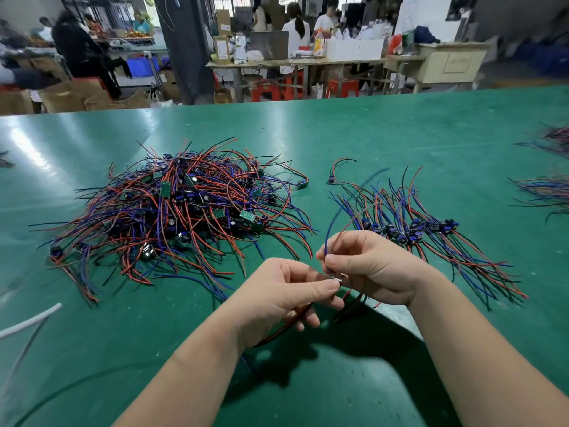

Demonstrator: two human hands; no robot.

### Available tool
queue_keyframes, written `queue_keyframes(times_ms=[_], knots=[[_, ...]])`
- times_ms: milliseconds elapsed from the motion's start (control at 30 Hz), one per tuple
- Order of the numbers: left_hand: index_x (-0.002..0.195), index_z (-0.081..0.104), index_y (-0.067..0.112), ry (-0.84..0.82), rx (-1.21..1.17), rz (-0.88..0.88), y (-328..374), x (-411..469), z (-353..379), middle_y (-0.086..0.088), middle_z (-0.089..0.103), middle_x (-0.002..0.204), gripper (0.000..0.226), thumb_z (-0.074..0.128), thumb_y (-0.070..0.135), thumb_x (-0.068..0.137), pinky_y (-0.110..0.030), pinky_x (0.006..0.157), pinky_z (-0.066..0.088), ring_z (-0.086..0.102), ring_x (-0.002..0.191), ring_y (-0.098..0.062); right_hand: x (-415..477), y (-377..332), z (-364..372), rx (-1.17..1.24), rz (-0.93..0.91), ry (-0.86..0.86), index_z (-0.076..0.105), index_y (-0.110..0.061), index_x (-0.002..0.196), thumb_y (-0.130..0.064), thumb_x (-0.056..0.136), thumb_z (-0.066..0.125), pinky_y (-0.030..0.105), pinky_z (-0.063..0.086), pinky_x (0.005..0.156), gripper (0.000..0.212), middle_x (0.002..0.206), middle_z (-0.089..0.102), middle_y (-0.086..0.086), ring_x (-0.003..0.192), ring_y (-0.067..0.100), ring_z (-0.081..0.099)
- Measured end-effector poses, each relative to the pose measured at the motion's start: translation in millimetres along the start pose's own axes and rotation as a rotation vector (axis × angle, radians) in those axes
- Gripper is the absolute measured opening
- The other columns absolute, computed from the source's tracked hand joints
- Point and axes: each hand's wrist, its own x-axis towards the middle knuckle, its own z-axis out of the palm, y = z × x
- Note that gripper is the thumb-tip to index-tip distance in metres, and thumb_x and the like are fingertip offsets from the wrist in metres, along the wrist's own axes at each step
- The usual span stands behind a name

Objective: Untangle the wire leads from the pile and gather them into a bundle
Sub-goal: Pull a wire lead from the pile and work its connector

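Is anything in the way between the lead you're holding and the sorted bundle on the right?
Nothing visible. Both the left hand and right hand pinch the lead; the sorted bundle lies just beyond the right hand on the green table, and the tangled pile sits off to the left.

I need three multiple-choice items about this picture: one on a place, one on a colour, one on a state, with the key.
1. The tangled pile lies: A) left of the sorted row; B) right of it; C) on it.
2. The table is: A) white; B) green; C) red.
3. The left hand and right hand: A) rest flat; B) hang empty; C) pinch one wired part.
Key: 1 A, the pile is at the picture's left; 2 B, green shows around the pile; 3 C, fingers of both close on it.
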Motion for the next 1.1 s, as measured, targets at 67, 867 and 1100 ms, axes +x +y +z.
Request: queue_keyframes(times_ms=[67, 867, 1100], knots=[[0.072, 0.076, 0.020, -0.018, 0.008, -0.004, -0.6, 0.1, 0.2, -0.008, 0.075, 0.082, 0.015, 0.073, 0.034, 0.067, -0.014, 0.039, 0.039, 0.056, 0.043, -0.007, -1.3, -0.7, -3.3, -0.041, 0.018, -0.071, 0.077, -0.010, 0.083, -0.002, 0.071, 0.068, 0.018, 0.052, 0.058, 0.017, 0.068, 0.067, 0.006, 0.059, 0.011, 0.063], [0.078, 0.068, 0.008, 0.068, -0.005, -0.101, -6.3, 6.6, -9.6, -0.011, 0.073, 0.079, 0.011, 0.067, 0.015, 0.086, -0.019, 0.048, 0.048, 0.063, 0.054, -0.013, 7.9, -11.7, -26.5, 0.038, -0.021, 0.609, 0.059, 0.000, 0.078, -0.010, 0.081, 0.068, 0.014, 0.048, 0.042, 0.014, 0.051, 0.062, 0.003, 0.045, 0.008, 0.060], [0.084, 0.067, 0.004, 0.081, 0.179, -0.113, -11.1, 8.8, -4.1, -0.009, 0.073, 0.078, 0.011, 0.069, 0.015, 0.086, -0.022, 0.052, 0.051, 0.067, 0.059, -0.015, 4.7, -14.9, -36.1, 0.102, -0.169, 0.746, 0.064, -0.005, 0.073, -0.015, 0.080, 0.070, 0.016, 0.048, 0.042, 0.014, 0.061, 0.068, 0.007, 0.051, 0.012, 0.065]])
